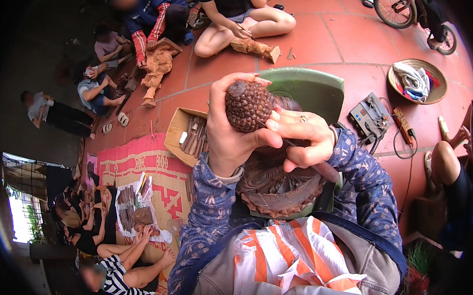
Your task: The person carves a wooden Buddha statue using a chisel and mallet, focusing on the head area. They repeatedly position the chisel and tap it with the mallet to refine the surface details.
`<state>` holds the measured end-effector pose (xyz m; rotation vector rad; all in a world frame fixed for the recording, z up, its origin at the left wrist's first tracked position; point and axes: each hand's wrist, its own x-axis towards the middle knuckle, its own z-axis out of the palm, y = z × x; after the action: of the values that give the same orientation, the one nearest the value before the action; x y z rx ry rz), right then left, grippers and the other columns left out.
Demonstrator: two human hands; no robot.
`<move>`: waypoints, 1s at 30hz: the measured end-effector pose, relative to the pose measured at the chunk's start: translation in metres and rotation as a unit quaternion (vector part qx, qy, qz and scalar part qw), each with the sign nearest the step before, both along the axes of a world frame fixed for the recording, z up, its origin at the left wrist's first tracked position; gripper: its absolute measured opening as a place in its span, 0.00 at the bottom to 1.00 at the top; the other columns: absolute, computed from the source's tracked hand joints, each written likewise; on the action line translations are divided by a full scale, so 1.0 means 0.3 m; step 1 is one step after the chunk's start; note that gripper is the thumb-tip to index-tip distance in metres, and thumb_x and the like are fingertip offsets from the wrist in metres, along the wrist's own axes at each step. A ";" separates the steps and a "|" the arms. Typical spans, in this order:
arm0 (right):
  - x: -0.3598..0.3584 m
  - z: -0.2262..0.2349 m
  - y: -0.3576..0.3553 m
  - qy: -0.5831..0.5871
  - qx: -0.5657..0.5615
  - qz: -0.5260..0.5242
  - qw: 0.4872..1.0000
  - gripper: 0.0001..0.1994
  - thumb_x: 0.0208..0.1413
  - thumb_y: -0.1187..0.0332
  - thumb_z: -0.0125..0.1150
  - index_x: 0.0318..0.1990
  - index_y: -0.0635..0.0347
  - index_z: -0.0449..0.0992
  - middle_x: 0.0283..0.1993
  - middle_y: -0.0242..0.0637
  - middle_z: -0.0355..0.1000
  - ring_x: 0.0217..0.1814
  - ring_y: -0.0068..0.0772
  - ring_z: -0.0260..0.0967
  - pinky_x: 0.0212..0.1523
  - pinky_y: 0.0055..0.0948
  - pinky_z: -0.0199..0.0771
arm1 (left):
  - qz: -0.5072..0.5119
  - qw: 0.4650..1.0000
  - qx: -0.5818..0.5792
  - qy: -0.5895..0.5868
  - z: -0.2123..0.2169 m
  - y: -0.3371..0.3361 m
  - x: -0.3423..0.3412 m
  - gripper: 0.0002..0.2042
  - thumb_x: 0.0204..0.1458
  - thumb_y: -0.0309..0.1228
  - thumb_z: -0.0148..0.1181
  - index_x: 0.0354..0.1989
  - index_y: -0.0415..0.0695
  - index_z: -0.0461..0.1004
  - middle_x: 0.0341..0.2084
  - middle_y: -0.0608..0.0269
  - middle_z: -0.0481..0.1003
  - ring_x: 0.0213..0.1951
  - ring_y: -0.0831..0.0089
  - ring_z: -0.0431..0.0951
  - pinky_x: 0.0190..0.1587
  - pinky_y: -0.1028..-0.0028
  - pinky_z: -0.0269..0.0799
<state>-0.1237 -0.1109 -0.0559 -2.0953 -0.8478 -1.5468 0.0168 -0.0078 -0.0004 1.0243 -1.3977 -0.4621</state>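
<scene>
My left hand (226, 132) grips the knobbly, bead-covered top (248, 107) of a dark brown carved wooden figure. The figure's round carved base (278, 190) rests on my lap over an orange-and-white striped cloth (289, 261). My right hand (305, 139) is closed around a carving chisel (322, 170), its tip hidden against the figure just below the knobbly top. A ring shows on one finger of that hand. Both sleeves are blue with a pale pattern.
An open cardboard box of chisels (188, 136) lies left of my hands, a green plastic stool (308, 89) behind them. Several people sit carving on the red tile floor (337, 43). A power unit with cables (369, 115), a basket of cloths (417, 80) and a bicycle (412, 8) stand to the right.
</scene>
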 end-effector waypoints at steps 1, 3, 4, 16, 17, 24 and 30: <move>-0.003 0.003 0.001 0.007 0.000 -0.001 1.000 0.19 0.46 0.63 0.69 0.22 0.62 0.62 0.56 0.73 0.62 0.61 0.67 0.63 0.61 0.57 0.61 | 0.000 1.000 0.000 -0.003 -0.002 -0.001 0.004 0.47 0.24 0.50 0.77 0.54 0.39 0.59 0.45 0.55 0.72 0.44 0.73 0.75 0.48 0.74 0.72; -0.011 0.010 0.008 0.021 0.008 0.001 1.000 0.19 0.45 0.64 0.70 0.23 0.62 0.63 0.56 0.73 0.61 0.61 0.68 0.62 0.61 0.58 0.60 | 0.001 1.000 -0.001 -0.003 -0.001 0.000 0.006 0.47 0.24 0.50 0.77 0.54 0.39 0.59 0.45 0.56 0.72 0.43 0.73 0.75 0.48 0.73 0.73; -0.019 0.012 0.017 0.030 0.016 0.002 0.999 0.19 0.44 0.64 0.70 0.23 0.63 0.63 0.57 0.73 0.61 0.61 0.69 0.62 0.61 0.58 0.60 | 0.002 1.000 -0.001 0.002 -0.002 0.000 0.004 0.47 0.24 0.50 0.76 0.54 0.39 0.59 0.45 0.56 0.72 0.43 0.73 0.76 0.48 0.73 0.73; -0.076 0.047 0.109 0.084 0.085 -0.038 0.992 0.20 0.43 0.65 0.71 0.20 0.65 0.61 0.57 0.75 0.60 0.61 0.76 0.59 0.60 0.61 0.59 | 0.002 1.000 0.001 0.009 0.004 0.001 -0.006 0.48 0.23 0.52 0.76 0.53 0.39 0.59 0.45 0.55 0.73 0.41 0.73 0.76 0.46 0.74 0.74; -0.075 0.049 0.116 0.084 0.094 -0.042 0.991 0.20 0.44 0.65 0.71 0.20 0.65 0.61 0.57 0.75 0.60 0.60 0.76 0.59 0.60 0.61 0.59 | 0.007 1.000 0.000 0.007 0.005 0.002 -0.007 0.47 0.24 0.52 0.75 0.53 0.39 0.59 0.45 0.55 0.73 0.40 0.74 0.77 0.45 0.74 0.74; -0.076 0.041 0.152 0.084 0.171 -0.014 0.982 0.17 0.52 0.65 0.65 0.23 0.66 0.64 0.57 0.73 0.60 0.63 0.73 0.57 0.62 0.62 0.57 | 0.002 1.000 0.008 0.017 0.016 0.006 -0.013 0.47 0.24 0.53 0.75 0.52 0.39 0.60 0.44 0.56 0.73 0.39 0.75 0.77 0.45 0.75 0.73; -0.062 0.001 0.192 0.054 0.297 0.101 0.948 0.12 0.58 0.69 0.56 0.26 0.68 0.68 0.59 0.72 0.56 0.67 0.73 0.52 0.66 0.62 0.48 | 0.008 1.000 -0.008 -0.012 0.009 -0.001 -0.007 0.45 0.25 0.52 0.75 0.51 0.39 0.61 0.42 0.58 0.74 0.38 0.75 0.77 0.44 0.75 0.74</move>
<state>-0.1425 -0.0533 -0.0556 -1.5839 -0.4582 -1.3499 0.0146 -0.0081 0.0023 1.0297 -1.4116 -0.4286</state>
